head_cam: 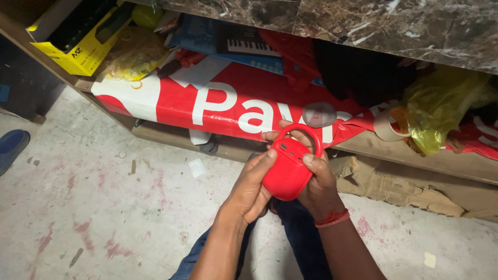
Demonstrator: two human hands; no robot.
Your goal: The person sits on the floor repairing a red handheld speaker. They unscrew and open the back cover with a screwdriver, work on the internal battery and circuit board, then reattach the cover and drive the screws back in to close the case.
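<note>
A small red portable speaker with a loop handle at its top is held in both of my hands over my knee. My left hand cups its left side, thumb lying across the front. My right hand wraps the right side, with the thumb pressed on the speaker's upper edge and fingertips showing behind the handle. A red band circles my right wrist. My legs in dark blue trousers are below the hands.
A low shelf under a marble slab holds a red and white banner, a yellow box, a toy keyboard box, yellow plastic bags, tape rolls. Torn cardboard lies on the stained concrete floor. A blue shoe sits far left.
</note>
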